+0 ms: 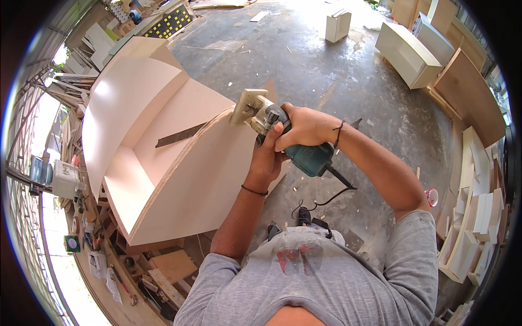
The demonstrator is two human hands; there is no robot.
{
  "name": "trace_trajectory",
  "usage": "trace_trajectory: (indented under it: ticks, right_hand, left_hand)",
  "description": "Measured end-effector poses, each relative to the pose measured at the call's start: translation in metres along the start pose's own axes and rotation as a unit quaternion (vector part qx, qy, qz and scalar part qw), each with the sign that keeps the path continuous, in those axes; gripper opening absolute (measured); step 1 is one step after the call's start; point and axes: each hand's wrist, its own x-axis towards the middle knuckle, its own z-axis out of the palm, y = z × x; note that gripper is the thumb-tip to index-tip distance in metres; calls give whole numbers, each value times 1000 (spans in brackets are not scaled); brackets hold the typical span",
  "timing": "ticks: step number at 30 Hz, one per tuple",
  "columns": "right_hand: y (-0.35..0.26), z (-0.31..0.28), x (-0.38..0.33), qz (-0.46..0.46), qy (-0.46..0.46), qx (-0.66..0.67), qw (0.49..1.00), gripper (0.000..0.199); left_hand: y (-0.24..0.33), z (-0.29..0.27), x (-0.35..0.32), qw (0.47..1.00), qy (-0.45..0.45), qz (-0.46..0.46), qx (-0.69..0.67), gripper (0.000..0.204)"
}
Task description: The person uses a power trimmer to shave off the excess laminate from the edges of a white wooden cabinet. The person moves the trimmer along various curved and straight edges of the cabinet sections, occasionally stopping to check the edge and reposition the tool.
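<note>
Concrete workshop floor (326,70), stained and littered with offcuts; pale boards and cabinet parts stacked along the right wall.

Work in hand: trimming the curved edge of a large pale cabinet (163,163) that lies tipped on its side, open face up. A teal trimmer (288,144) sits on the curved plywood edge at the cabinet's upper right, its pale square base plate (247,106) resting flat on that edge.

Right hand (304,127): wrapped from above round the trimmer's body, fingers closed tight on it. Left hand (269,155): closed on the same body from below, thumb up by the motor housing. Both hands hold the tool; nothing else is held.

Black cord (326,198) runs from the tool's rear down toward the person's waist.

Judgement on doing this well: keep the base plate flat on the edge so the cutter does not tip and gouge; follow the curve at a steady pace; keep the cord behind the tool, clear of the cutter.

Containers: the cabinet's open compartment holds one dark, thin strip (182,135) lying aslant on the inner panel, otherwise bare. A small white box unit (337,24) stands far off on the floor; contents not visible. A long pale cabinet (408,51) lies near the right wall.
</note>
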Motion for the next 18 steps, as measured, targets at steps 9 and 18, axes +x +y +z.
trace_trajectory:
  ticks: [9, 18]
  right_hand:
    - [10, -1, 5, 1, -12, 57, 998, 87]
    - [13, -2, 6, 0, -19, 82, 996, 88]
  left_hand:
    - [1, 0, 5, 1000, 11, -21, 15, 51]
    - [3, 3, 7, 999, 22, -21, -17, 48]
